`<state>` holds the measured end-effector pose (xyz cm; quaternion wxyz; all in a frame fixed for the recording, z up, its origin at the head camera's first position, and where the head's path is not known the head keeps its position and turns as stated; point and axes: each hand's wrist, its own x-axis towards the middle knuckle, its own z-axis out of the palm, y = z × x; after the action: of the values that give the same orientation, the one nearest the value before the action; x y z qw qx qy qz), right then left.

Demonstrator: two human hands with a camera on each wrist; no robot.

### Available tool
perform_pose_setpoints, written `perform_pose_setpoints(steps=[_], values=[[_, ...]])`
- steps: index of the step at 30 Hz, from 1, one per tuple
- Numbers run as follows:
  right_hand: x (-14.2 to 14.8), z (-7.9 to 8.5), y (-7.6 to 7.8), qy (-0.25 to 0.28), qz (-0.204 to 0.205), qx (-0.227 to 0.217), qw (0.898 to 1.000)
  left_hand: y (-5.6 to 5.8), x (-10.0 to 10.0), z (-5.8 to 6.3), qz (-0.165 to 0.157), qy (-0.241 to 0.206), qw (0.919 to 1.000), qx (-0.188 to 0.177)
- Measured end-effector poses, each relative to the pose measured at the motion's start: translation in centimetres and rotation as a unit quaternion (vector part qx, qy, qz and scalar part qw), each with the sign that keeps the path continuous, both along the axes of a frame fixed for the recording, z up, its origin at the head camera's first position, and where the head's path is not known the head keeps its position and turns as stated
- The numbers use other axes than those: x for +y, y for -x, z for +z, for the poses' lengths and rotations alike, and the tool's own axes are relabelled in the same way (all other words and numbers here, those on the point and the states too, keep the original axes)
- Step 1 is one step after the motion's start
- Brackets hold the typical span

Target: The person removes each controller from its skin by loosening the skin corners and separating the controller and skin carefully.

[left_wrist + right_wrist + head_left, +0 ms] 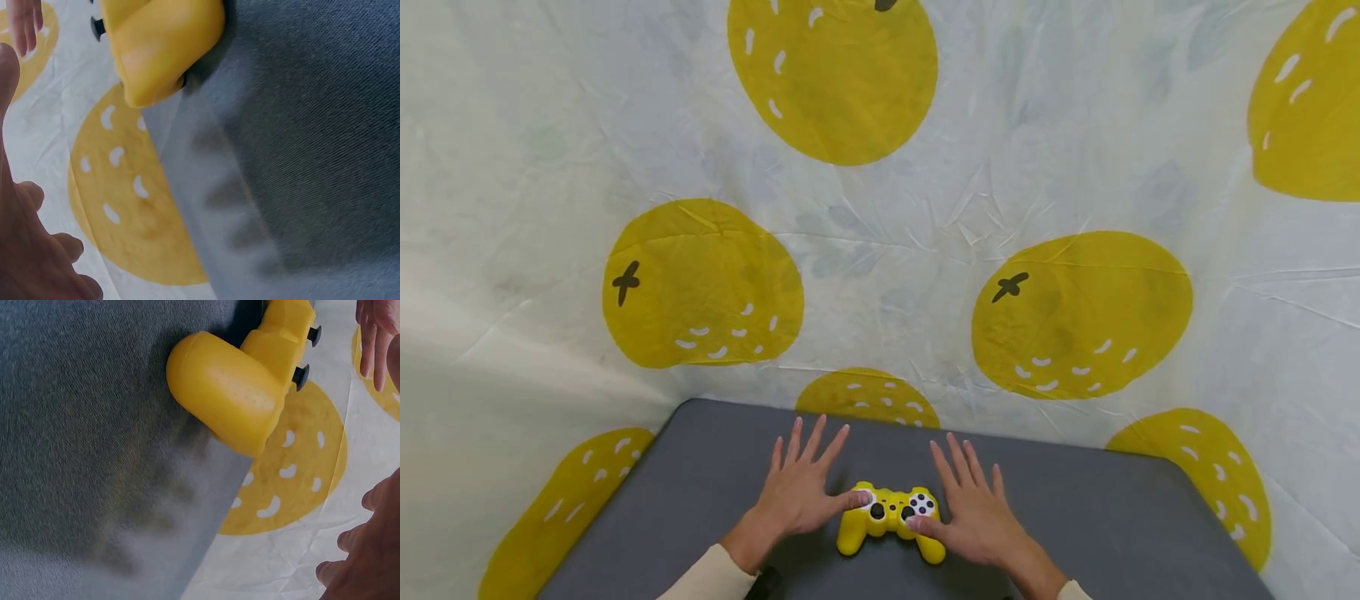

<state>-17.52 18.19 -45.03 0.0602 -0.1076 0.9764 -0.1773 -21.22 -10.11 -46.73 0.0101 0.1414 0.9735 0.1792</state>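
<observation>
A yellow game controller (891,505) with black thumbsticks lies on a dark grey tabletop (730,467). My left hand (801,492) hovers at its left side, fingers spread and straight, the thumb over the directional pad. On the other side my right hand (977,517) is spread the same way, its thumb over the right thumbstick area. Whether either thumb touches the controller I cannot tell. In the left wrist view one grip of the controller (165,44) shows below the palm; the right wrist view shows the other grip of the controller (219,387). Neither hand grips anything.
A white cloth (887,308) printed with large yellow fruit hangs behind the table and along its sides. The table's far edge meets the cloth just beyond the fingertips. Grey tabletop extends to both sides of the hands.
</observation>
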Motion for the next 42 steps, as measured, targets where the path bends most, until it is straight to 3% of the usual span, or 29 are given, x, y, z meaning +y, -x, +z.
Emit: perform_pose_setpoints(steps=[21,37,42], values=[[-0.4,-1.5,0.4,0.043,0.019,-0.006,0.999,-0.1,-0.2,-1.8,-0.028,-0.044,0.9985,-0.016],[-0.3,-2.7,0.5,0.047,0.018,-0.011,0.999,-0.3,-0.6,-2.9,-0.025,-0.026,0.9992,-0.020],[0.0,-3.3,0.7,0.051,0.015,-0.018,0.998,-0.2,-0.3,-3.1,-0.029,-0.039,0.9984,-0.028]])
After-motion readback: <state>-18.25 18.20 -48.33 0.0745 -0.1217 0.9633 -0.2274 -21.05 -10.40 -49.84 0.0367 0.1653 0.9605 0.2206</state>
